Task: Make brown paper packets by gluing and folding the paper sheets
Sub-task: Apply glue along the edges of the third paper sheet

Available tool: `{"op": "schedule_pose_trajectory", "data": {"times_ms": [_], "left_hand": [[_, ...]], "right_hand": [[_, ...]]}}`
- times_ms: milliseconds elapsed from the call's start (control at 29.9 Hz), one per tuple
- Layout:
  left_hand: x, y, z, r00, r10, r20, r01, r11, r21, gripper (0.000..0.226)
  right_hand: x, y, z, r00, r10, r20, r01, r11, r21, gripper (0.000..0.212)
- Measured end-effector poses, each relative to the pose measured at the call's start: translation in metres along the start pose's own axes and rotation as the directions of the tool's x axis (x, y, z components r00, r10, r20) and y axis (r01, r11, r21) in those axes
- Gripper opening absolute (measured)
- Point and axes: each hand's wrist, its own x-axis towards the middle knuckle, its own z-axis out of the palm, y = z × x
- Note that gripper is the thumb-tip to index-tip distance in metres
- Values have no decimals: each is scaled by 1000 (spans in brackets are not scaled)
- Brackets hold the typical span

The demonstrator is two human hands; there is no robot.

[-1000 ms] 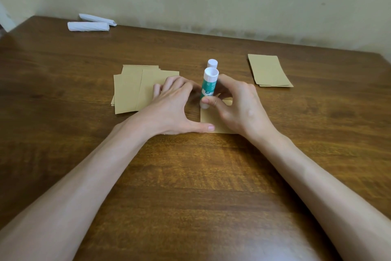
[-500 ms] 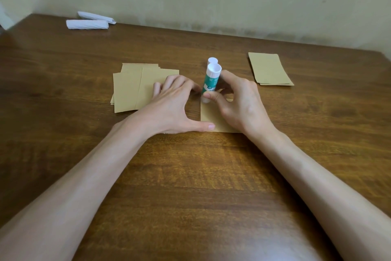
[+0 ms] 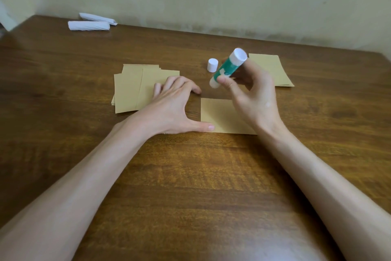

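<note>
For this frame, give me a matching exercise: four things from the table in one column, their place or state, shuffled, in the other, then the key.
Things
1. glue stick
2. cap
3. nearest brown paper
4. white rolls

Place or state
a. stands alone on the table, off the stick
b. lie at the far left corner
c. held tilted in the right hand, lifted off the table
d. lies flat, the left hand pressing its thumb on the near left corner

Pairs: 1-c, 2-a, 3-d, 4-b
</note>
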Motion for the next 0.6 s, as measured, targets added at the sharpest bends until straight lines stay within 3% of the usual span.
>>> {"op": "schedule_pose_trajectory", "data": {"times_ms": [234, 601], "left_hand": [[-4, 1, -2, 1000, -10, 5, 10, 1000, -20, 94], [-4, 2, -3, 1000, -4, -12, 4, 1000, -7, 95]], "right_hand": [[9, -16, -26, 969, 109, 223, -125, 990, 61, 37], [-9, -12, -11, 927, -37, 373, 26, 999, 35, 33]]}}
